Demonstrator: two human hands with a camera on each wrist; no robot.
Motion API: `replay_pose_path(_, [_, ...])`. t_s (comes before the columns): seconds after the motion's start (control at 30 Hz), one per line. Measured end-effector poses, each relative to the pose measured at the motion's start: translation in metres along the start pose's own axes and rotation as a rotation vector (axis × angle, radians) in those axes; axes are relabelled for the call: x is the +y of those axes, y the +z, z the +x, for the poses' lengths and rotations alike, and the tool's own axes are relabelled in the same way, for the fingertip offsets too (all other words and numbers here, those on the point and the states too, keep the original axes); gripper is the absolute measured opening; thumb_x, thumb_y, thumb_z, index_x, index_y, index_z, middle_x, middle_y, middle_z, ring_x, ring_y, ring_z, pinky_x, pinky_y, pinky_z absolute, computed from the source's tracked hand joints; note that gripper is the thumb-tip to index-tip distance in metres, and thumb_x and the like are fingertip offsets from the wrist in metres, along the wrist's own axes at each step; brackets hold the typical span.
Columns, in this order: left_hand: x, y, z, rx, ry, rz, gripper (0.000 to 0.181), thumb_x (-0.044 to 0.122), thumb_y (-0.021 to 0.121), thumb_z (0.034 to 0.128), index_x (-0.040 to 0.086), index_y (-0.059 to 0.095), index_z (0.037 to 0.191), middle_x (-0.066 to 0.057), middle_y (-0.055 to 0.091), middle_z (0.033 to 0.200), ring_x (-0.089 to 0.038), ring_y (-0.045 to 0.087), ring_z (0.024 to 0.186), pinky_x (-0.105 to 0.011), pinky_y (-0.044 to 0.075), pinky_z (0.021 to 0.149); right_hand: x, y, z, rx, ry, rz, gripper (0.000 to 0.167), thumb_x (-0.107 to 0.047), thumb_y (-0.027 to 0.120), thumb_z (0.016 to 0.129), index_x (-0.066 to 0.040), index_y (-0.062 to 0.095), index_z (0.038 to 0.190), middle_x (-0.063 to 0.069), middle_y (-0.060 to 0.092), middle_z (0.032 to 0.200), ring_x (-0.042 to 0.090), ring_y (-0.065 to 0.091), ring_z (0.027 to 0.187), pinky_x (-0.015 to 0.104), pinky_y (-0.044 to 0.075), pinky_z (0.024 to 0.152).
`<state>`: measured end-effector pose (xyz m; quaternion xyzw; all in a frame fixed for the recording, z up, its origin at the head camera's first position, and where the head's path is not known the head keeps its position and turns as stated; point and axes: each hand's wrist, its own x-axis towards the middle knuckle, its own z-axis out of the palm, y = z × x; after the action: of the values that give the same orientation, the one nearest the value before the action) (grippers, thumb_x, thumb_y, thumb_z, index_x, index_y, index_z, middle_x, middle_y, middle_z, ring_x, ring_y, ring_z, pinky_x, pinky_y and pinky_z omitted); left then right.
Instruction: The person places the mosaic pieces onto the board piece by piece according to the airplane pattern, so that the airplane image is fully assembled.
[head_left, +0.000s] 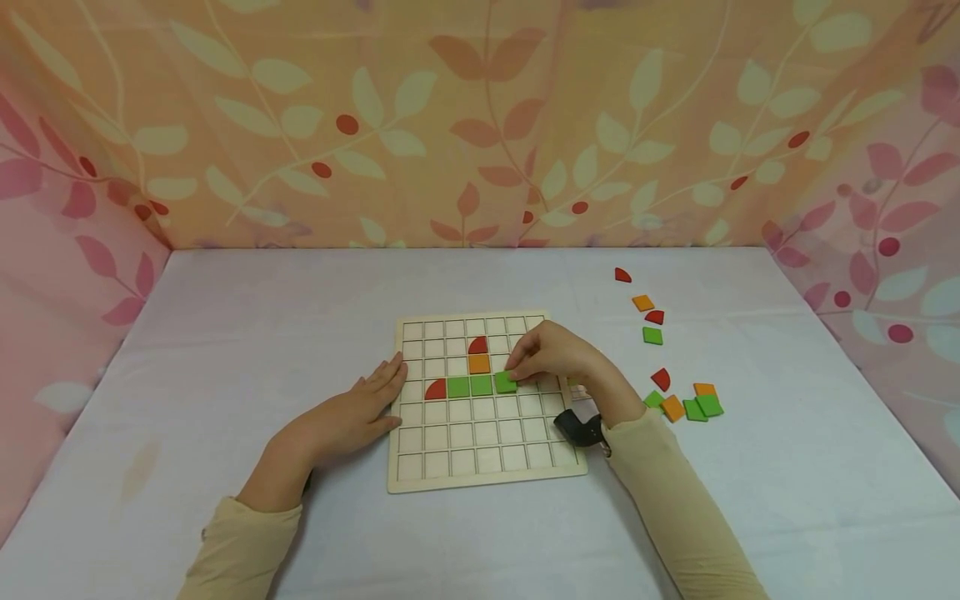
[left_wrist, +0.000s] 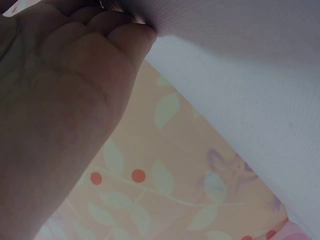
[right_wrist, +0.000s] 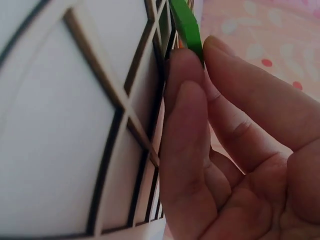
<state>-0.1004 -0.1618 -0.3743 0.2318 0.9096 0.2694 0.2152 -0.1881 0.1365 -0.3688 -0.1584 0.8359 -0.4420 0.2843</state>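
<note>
In right grip (head_left: 553, 354), at fingertips (right_wrist: 185, 62), green tile (head_left: 504, 384)

It was probably a screened-off indoor workspace: leaf-patterned cloth (head_left: 480, 133) walled a white-covered table (head_left: 240, 333) on three sides.

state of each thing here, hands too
Grid board: lying flat, partly filled
Left hand: resting against board's left edge
Right hand: pinching green tile
Red tiles, orange tile, two green tiles: in grid cells
Loose tiles: scattered right, some overlapping
</note>
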Motion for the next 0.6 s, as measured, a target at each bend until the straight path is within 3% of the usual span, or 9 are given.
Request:
replay_pose_path(0.4, [-0.002, 0.002, 0.001, 0.004, 0.000, 0.010, 0.067, 0.013, 0.052, 0.0962, -0.008, 0.014, 0.147, -0.020, 0.002, 0.156, -0.038, 0.004, 0.141, -0.055, 0.012, 0.111, 0.002, -0.003, -0.001, 0.004, -0.006, -0.015, 0.010, -0.005, 0.076, 0.077, 0.002, 0.073, 0.084, 0.005, 0.069, 0.075, 0.013, 0.062, 0.065, 0.026, 0.052, 0.067])
replay_pose_path(0.6, [-0.001, 0.001, 0.000, 0.002, 0.000, 0.009, 0.067, 0.014, 0.052, 0.0965, -0.007, 0.014, 0.147, -0.019, 0.001, 0.156, -0.038, 0.004, 0.142, -0.055, 0.012, 0.111, 0.006, -0.016, -0.010, 0.006, 0.016, 0.068, 0.012, -0.006, 0.073, 0.080, 0.005, 0.072, 0.087, 0.009, 0.070, 0.082, 0.019, 0.065, 0.070, 0.029, 0.054, 0.068])
